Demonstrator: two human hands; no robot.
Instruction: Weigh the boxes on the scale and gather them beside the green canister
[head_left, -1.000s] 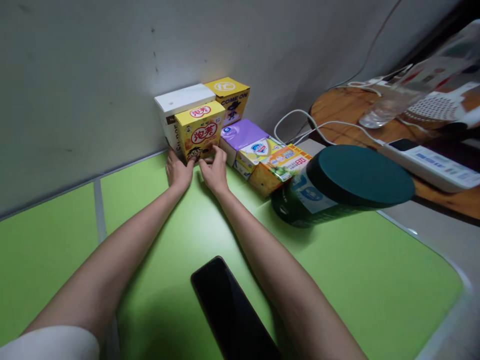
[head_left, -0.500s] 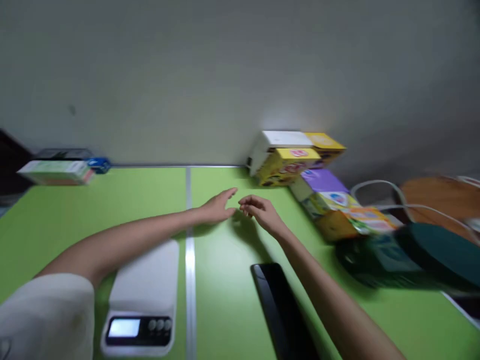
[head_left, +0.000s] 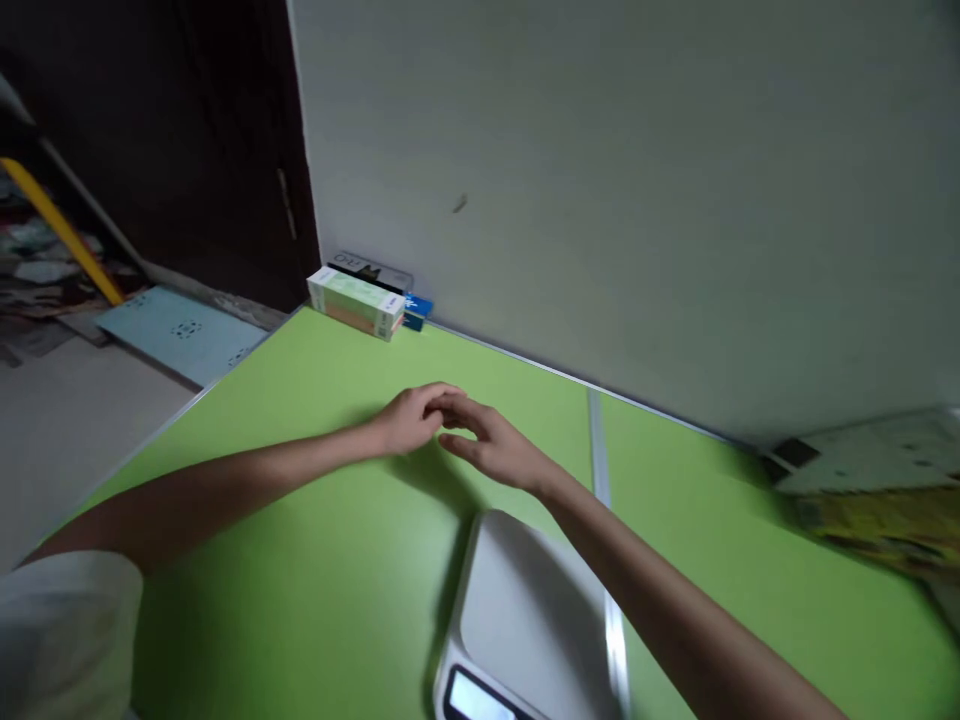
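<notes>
My left hand (head_left: 409,420) and my right hand (head_left: 491,448) hover side by side over the green table (head_left: 300,560), fingers loosely spread, fingertips nearly touching each other. Neither holds anything. A white kitchen scale (head_left: 525,620) sits on the table just below my right wrist, its display at the bottom edge of the view. Far ahead, against the wall, lies a long white and green box (head_left: 356,303) with a dark flat box (head_left: 371,270) and a small blue item (head_left: 416,310) behind it.
A grey wall (head_left: 637,200) runs along the table's far edge. A blurred yellow box (head_left: 877,500) shows at the right edge. At left the table ends over a grey floor with a dark doorway (head_left: 187,150) beyond. A grey seam (head_left: 600,450) crosses the table.
The view has swung left, away from the stacked boxes, phone and green canister. Both hands let go of the yellow box and moved left, empty, toward the far-left boxes.
</notes>
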